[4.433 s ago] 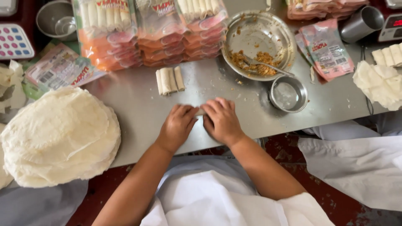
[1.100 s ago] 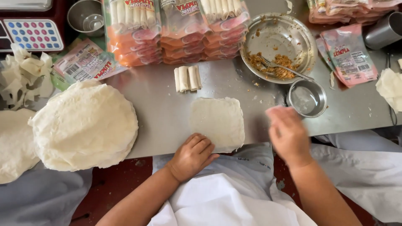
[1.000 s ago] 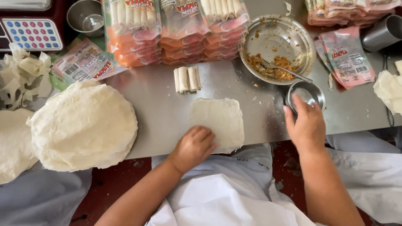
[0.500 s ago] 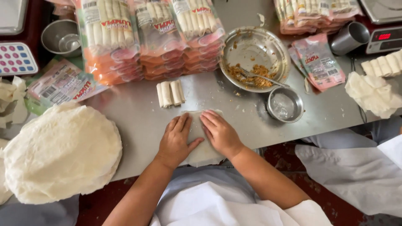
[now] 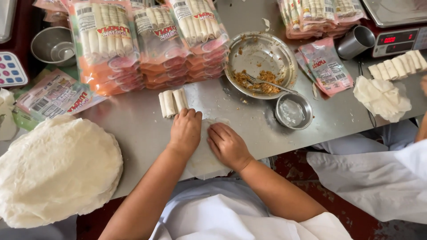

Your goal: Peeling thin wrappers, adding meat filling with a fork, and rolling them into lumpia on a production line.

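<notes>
Left hand [image 5: 186, 131]: lies flat, palm down, fingers spread open, pressing on the wrapper. It holds nothing.
Right hand [image 5: 227, 145]: also flat and open, palm down on the wrapper, just beside the left hand. It holds nothing.
Wrapper [image 5: 202, 162]: a thin pale sheet on the table edge, right in front of the person. Both hands cover most of it.
Table [image 5: 142, 129]: shiny grey metal.
Rolls [image 5: 173, 102]: three small white rolls side by side, just past the left fingertips.
Stack [image 5: 55, 166]: a big round pile of pale wrappers, on the left, well apart from the hands.
Packs [image 5: 151, 42]: bags of rolls piled up at the back of the table.
Bowl [image 5: 261, 63]: a big metal bowl with brown filling and a fork in it, behind the right hand.
Small bowl [image 5: 293, 111]: metal, just beside the big one, near the right hand.
Cup [image 5: 355, 42]: metal, at the back right.
Scale [image 5: 396, 26]: far right corner, with red lit digits.
</notes>
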